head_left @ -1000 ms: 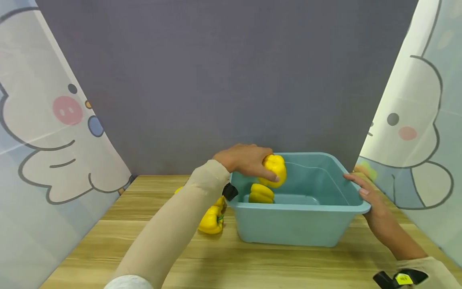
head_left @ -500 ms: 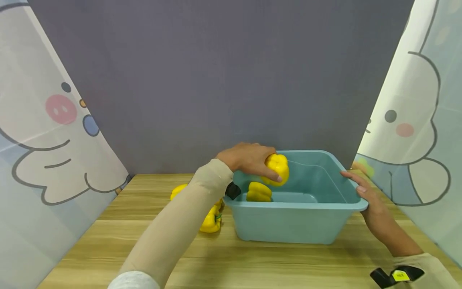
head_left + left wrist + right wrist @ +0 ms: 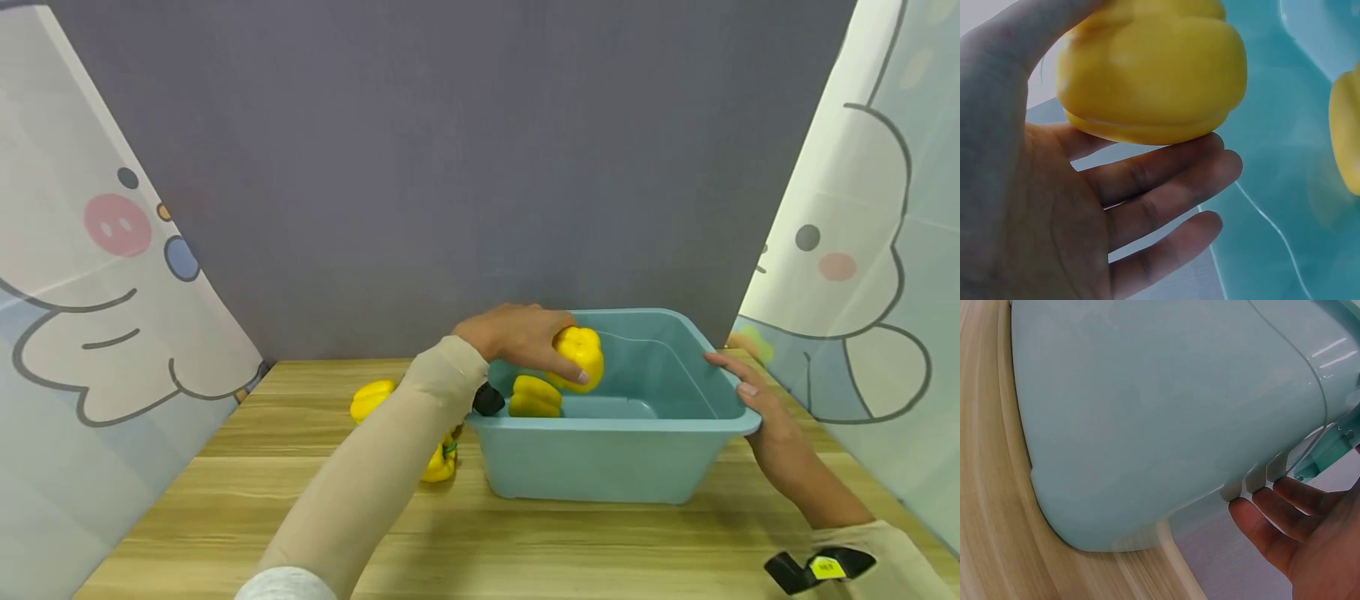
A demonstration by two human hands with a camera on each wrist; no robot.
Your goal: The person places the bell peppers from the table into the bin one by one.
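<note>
My left hand (image 3: 517, 337) grips a yellow bell pepper (image 3: 585, 354) over the left half of a blue-green plastic tub (image 3: 600, 462). In the left wrist view, the thumb lies over the upper side of the pepper (image 3: 1154, 75) and fingers support it from below. Another yellow bell pepper (image 3: 534, 397) lies inside the tub near its left end. At the tub's right end, my right hand (image 3: 768, 417) holds the rim with thumb and index finger on top. The right wrist view shows other fingertips (image 3: 1244, 509) against the outer wall under the rim.
More yellow bell peppers, one lying farther back (image 3: 371, 398) and one with a green stem (image 3: 441, 467), sit on the wooden table (image 3: 525, 554) left of the tub, partly behind my left forearm. A dark grey panel (image 3: 450, 167) stands behind; cartoon-printed sheets (image 3: 82, 333) flank both sides.
The held pepper has moved slightly right and lower over the tub. My left forearm has shifted right, uncovering more of the rear pepper on the table. The right hand stays on the rim.
</note>
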